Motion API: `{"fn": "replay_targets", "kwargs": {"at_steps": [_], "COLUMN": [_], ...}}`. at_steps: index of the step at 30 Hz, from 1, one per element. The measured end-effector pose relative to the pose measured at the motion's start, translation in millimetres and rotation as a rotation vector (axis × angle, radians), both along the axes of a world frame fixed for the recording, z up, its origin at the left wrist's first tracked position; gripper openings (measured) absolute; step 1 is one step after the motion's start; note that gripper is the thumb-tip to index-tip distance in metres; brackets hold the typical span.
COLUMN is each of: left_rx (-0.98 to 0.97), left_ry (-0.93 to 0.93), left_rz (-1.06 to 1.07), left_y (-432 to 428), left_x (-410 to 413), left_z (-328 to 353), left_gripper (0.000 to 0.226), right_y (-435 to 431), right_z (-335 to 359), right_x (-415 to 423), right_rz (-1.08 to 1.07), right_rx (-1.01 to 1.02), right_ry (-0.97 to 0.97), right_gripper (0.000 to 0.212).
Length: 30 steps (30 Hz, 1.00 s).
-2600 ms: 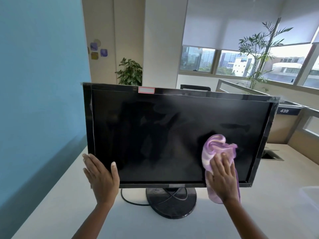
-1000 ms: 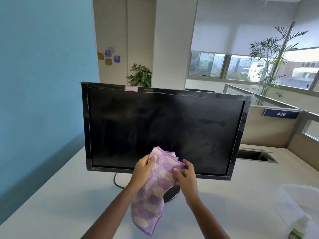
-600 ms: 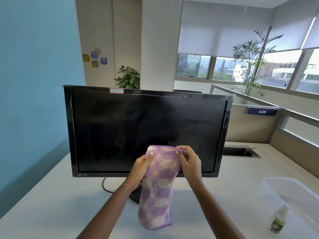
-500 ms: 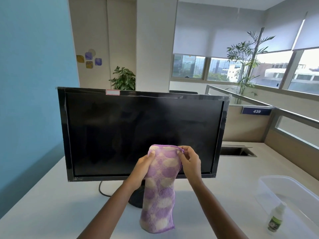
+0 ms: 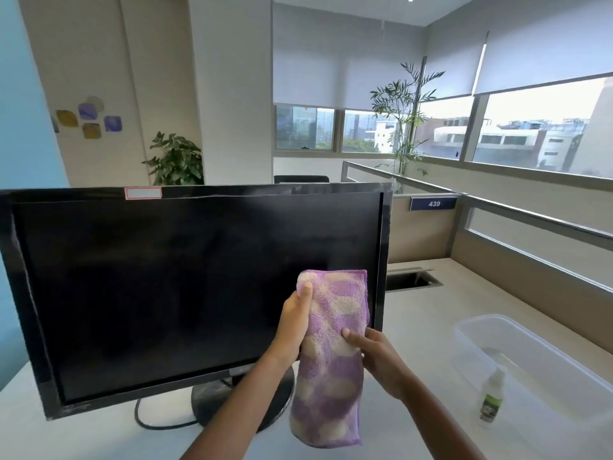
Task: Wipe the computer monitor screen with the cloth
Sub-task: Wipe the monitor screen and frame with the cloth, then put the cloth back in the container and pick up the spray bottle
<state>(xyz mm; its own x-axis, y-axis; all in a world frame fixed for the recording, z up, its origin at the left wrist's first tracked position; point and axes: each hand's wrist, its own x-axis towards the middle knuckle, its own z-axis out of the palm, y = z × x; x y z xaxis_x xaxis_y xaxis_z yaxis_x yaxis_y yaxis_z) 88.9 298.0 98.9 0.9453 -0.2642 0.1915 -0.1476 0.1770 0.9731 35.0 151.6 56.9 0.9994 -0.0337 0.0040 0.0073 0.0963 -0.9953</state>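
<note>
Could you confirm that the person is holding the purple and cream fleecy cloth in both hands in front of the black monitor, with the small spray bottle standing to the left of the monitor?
Not quite: in the head view the small spray bottle stands right of the black monitor, beside the clear plastic tub. The left hand and right hand do hold the purple and cream fleecy cloth.

I log: monitor (image 5: 199, 287), glossy black plastic bezel, dark sheeny screen; cloth (image 5: 331, 356), fluffy purple-and-cream terry; bin (image 5: 544, 370), clear smooth plastic; desk (image 5: 441, 436), matt white.
</note>
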Motion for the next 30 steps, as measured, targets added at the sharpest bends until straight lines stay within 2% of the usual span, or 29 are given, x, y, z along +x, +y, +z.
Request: {"fn": "replay_targets", "kwargs": {"at_steps": [6, 9, 12, 16, 19, 25, 28, 30], "left_rx": [-0.072, -0.13, -0.167, -0.132, -0.029, 0.246, 0.258, 0.202], "left_ry": [0.036, 0.117, 0.179, 0.248, 0.307, 0.497, 0.627, 0.71], "left_rz": [-0.014, 0.045, 0.075, 0.058, -0.08, -0.229, -0.314, -0.377], "left_y": [-66, -99, -142, -205, -251, -335, -370, -389], "left_x": [-1, 3, 4, -1, -6, -25, -31, -33], "left_z": [7, 6, 5, 1, 0, -3, -10, -15], "left_gripper": [0.03, 0.036, 0.038, 0.039, 0.036, 0.054, 0.067, 0.067], "right_y": [-64, -99, -140, -204, -254, -320, -338, -343], "right_z": [29, 33, 29, 34, 44, 54, 48, 38], "right_x": [-25, -37, -51, -68, -78, -80, -78, -75], "right_rz": [-0.111, -0.065, -0.035, -0.176, -0.29, -0.457, -0.452, -0.432], "right_rx": [-0.152, -0.223, -0.262, -0.283, -0.333, -0.842, -1.149, -1.28], "right_ry": [-0.105, -0.071, 0.009, 0.021, 0.019, -0.041, -0.032, -0.027], "right_gripper": [0.074, 0.06, 0.058, 0.042, 0.032, 0.038, 0.038, 0.037]}}
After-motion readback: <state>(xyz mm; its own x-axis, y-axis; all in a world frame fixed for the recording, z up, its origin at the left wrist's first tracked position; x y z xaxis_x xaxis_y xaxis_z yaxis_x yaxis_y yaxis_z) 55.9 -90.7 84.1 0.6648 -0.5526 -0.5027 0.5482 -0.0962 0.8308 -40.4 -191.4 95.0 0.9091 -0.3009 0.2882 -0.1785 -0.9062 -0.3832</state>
